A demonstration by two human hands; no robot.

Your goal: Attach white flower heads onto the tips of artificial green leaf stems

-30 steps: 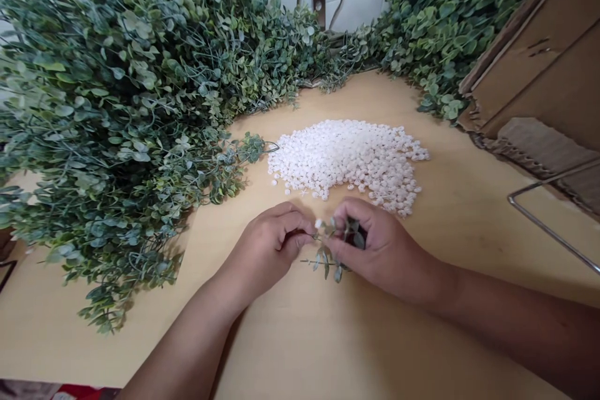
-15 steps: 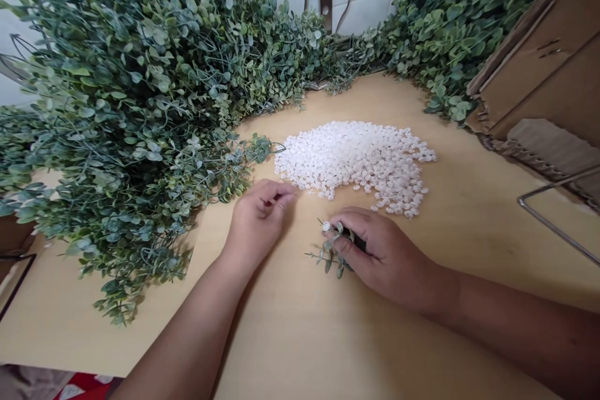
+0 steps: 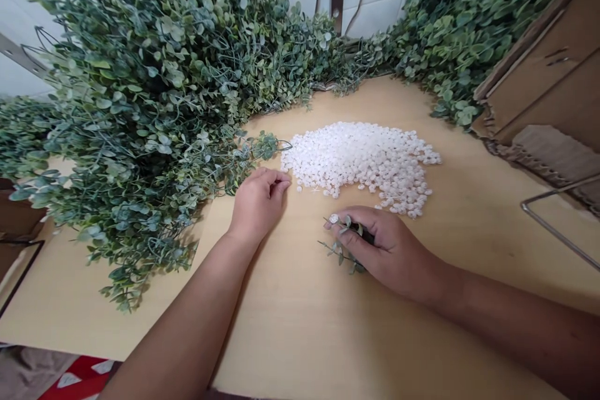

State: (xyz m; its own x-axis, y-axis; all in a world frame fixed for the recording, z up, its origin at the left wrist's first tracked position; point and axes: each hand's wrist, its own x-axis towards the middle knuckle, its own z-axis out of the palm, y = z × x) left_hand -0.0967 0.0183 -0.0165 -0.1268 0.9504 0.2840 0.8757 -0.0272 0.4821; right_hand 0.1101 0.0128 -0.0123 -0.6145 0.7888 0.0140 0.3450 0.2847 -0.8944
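Observation:
My right hand point(image 3: 384, 250) is closed round a small green leafy sprig point(image 3: 344, 249) that carries one white bead at its tip, low over the wooden table point(image 3: 328, 337). My left hand point(image 3: 260, 200) rests on the table with its fingers curled together at the left edge of a heap of small white beads point(image 3: 363, 159); whether a bead is pinched in them I cannot make out. The two hands are about a hand's width apart.
A big mound of artificial green foliage point(image 3: 140, 112) covers the left and back of the table, and more foliage point(image 3: 459, 31) lies at the back right. A cardboard box point(image 3: 548, 75) and a metal wire frame point(image 3: 557, 225) stand at the right. White tiled wall behind.
My left hand has left the sprig and moved up and left to the edge of the bead heap. My right hand has stayed put with the sprig.

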